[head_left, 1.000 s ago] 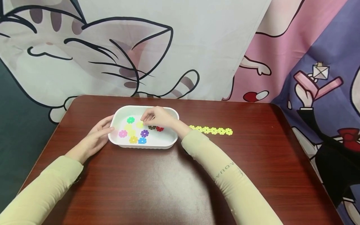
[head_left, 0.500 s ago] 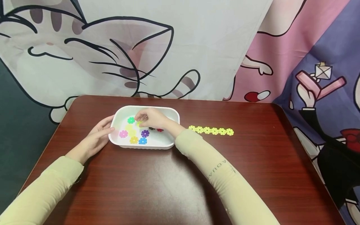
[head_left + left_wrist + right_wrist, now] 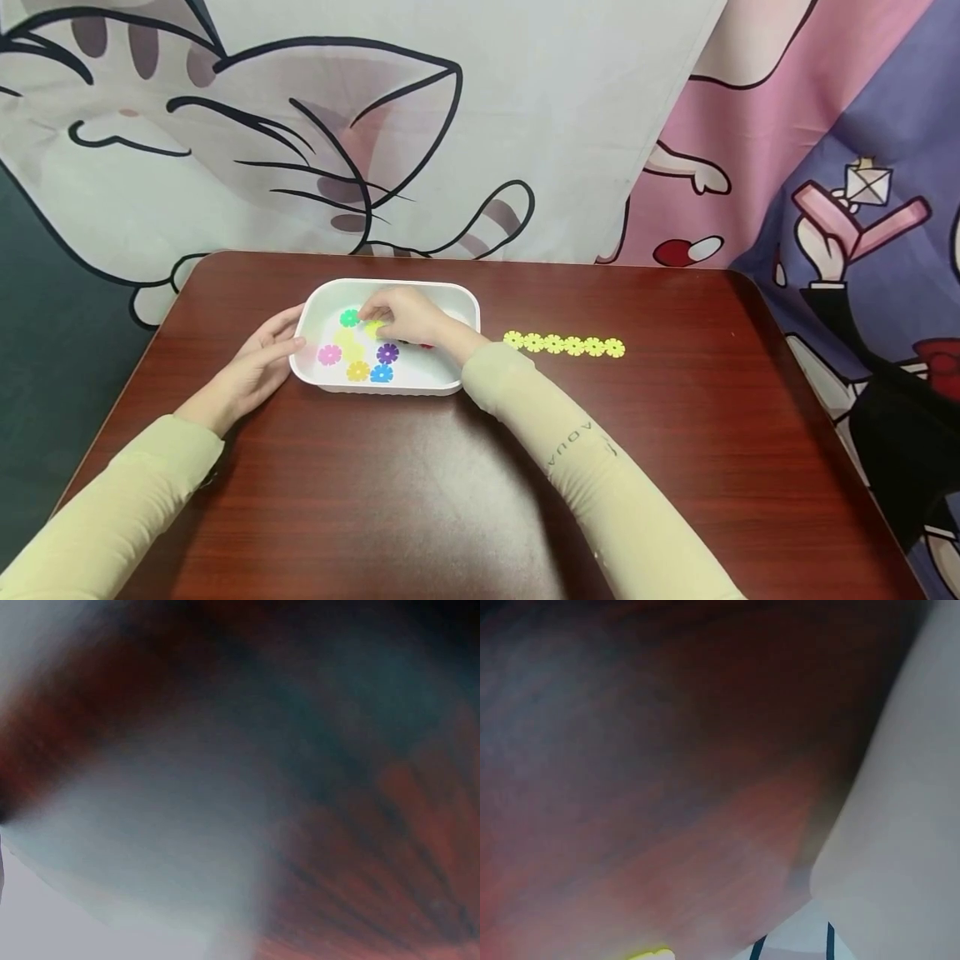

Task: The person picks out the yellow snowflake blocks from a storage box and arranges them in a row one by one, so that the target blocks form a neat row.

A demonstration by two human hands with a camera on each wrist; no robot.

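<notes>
My left hand [image 3: 258, 364] holds the left end of a white tray [image 3: 431, 385], its thumb over the rim and its fingers along the outer wall. Reaching in from the right, my right hand [image 3: 411, 319] pinches a yellow flower-shaped plastic piece [image 3: 373, 328] between thumb and fingertips. Around it in the tray lie a green flower piece [image 3: 349, 318], a pink one [image 3: 329, 355], a purple one [image 3: 387, 353], a blue one [image 3: 382, 373] and several yellowish ones. Dark and red pieces are mostly hidden beneath the right hand. Both wrist views are blurred and show neither hand's fingers.
Right of the tray, several yellow flower pieces form a straight row [image 3: 564, 344] on the brown wooden table [image 3: 675, 417]. A cartoon-printed curtain [image 3: 570, 125] hangs behind the table's far edge.
My right hand has moved a little left inside the tray and closed on the yellow flower piece. The row is now uncovered by the sleeve. My left hand stays at the rim.
</notes>
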